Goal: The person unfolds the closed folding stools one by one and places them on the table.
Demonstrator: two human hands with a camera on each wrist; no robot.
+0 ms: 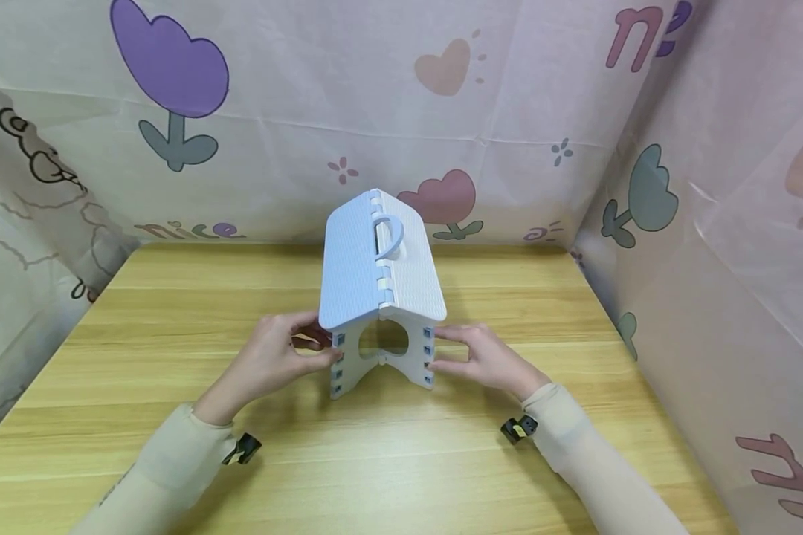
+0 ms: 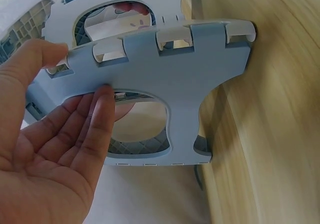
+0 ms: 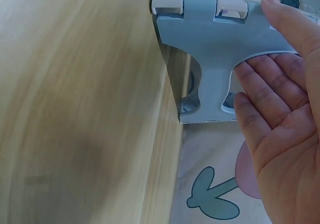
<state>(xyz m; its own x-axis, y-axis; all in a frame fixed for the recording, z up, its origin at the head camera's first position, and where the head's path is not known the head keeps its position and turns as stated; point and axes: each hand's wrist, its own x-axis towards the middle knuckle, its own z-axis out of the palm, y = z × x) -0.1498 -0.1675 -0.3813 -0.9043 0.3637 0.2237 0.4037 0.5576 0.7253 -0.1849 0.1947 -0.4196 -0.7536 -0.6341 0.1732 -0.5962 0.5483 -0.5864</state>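
Observation:
A folding step stool (image 1: 353, 271) of pale blue and white plastic stands on the wooden table, half folded, its top peaked like a roof. A loop handle (image 1: 396, 238) sticks up at the ridge. My left hand (image 1: 271, 353) grips the left side panel, thumb on the hinged front edge and fingers at the cutout, as the left wrist view shows on the blue panel (image 2: 150, 66). On the other side my right hand (image 1: 488, 358) holds the right panel (image 3: 212, 58) the same way, thumb at the edge. The front panel, creased inward, has a round opening.
The wooden tabletop (image 1: 194, 297) extends around the stool on all sides. A printed cloth (image 1: 274, 148) hangs behind the table's far edge, and more cloth (image 1: 723, 282) hangs along the right. Small black cameras (image 1: 242, 449) sit at both wrists.

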